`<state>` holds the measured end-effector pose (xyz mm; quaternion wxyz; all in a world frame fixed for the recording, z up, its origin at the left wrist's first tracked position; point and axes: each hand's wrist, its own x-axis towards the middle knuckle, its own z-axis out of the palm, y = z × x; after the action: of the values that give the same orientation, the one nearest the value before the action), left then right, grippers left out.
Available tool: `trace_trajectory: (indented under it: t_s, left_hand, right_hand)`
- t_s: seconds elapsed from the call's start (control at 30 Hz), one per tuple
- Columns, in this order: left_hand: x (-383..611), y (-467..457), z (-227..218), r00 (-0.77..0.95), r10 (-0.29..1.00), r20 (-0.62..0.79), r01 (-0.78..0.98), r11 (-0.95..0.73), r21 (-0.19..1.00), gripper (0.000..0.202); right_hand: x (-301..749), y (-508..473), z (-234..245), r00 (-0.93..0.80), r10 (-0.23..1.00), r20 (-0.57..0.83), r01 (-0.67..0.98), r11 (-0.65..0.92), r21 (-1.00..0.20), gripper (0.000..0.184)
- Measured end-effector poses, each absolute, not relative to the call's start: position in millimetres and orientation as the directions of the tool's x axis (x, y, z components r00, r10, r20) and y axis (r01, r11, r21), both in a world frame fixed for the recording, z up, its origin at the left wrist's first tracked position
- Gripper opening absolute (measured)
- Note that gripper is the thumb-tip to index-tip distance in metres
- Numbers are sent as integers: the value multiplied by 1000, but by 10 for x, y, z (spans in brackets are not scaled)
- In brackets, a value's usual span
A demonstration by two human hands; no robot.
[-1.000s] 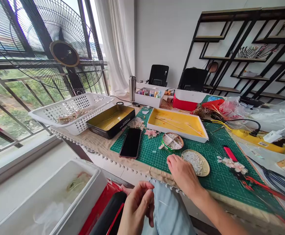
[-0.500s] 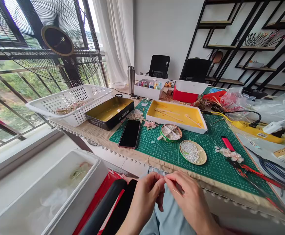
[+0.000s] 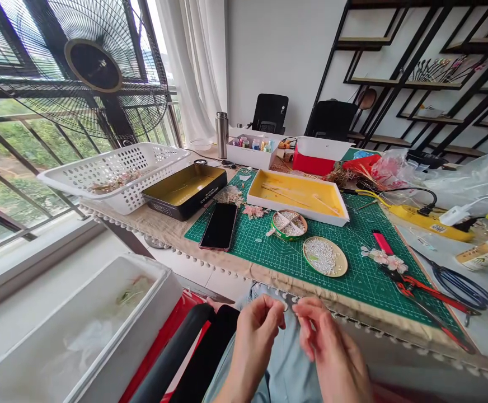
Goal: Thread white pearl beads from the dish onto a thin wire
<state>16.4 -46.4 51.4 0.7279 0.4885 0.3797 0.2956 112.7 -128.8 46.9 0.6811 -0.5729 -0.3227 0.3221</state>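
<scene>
My left hand (image 3: 256, 341) and my right hand (image 3: 328, 350) are raised over my light denim lap, just in front of the table's edge. The left fingertips pinch something very small, perhaps a fine wire or a bead, too thin to name. My right fingers curve close beside it, and I cannot tell whether they hold anything. Beyond the pom-pom trimmed cloth edge (image 3: 353, 319) lies a green cutting mat (image 3: 345, 288). On it, nearest my hands, are a gold dish of white pearl beads (image 3: 325, 256) and a round divided tin of beads (image 3: 289, 225).
A yellow-lined white tray (image 3: 298, 197), a black phone (image 3: 219, 226), and a pink flower ornament (image 3: 384, 258) beside red-handled pliers (image 3: 407, 286) sit on the mat. A white foam box (image 3: 80, 330) stands at my left, below the table. A white slotted basket (image 3: 113, 176) sits at the table's left end.
My right hand has left the pearl dish and come back over my lap next to my left hand. The view has shifted slightly, and the table items sit a little higher and further left.
</scene>
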Motion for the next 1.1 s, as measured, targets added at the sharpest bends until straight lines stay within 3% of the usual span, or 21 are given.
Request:
trace_trajectory:
  t_s: [0.1,0.17,0.3,0.57,0.67,0.77,0.9,0.97,1.1]
  left_hand:
    - [146,-492,502,498,846,-191,-56,252,966,36]
    - [136,-519,481,485,861,-156,-25,192,981,36]
    - [118,-567,445,463,880,-109,38,104,994,34]
    - [114,-598,456,407,911,-60,47,45,998,30]
    - [112,-588,460,399,914,-64,60,44,997,32]
    - [92,-536,459,387,921,-41,73,14,997,35]
    - [64,-474,449,365,930,-28,98,-8,995,35]
    - [61,-477,438,384,923,-34,107,-8,994,34]
    - [70,-510,421,409,912,-37,108,-8,994,33]
  right_hand:
    - [1085,-1322,506,419,905,-73,-215,20,-976,60]
    - [1062,-1350,560,310,944,-112,-113,-81,-990,61]
    - [1041,-1376,690,229,972,-56,272,-119,-955,56]
    - [1075,-1372,746,68,992,-110,344,-127,-930,53]
    - [1058,-1374,730,32,999,-36,356,-45,-933,54]
    - [1025,-1401,683,145,981,128,454,49,-890,50]
    - [1025,-1429,594,425,840,337,645,-20,-764,40]
    - [1035,-1414,558,395,870,296,636,-26,-772,43]
    - [1002,-1366,531,210,976,59,526,-62,-848,46]
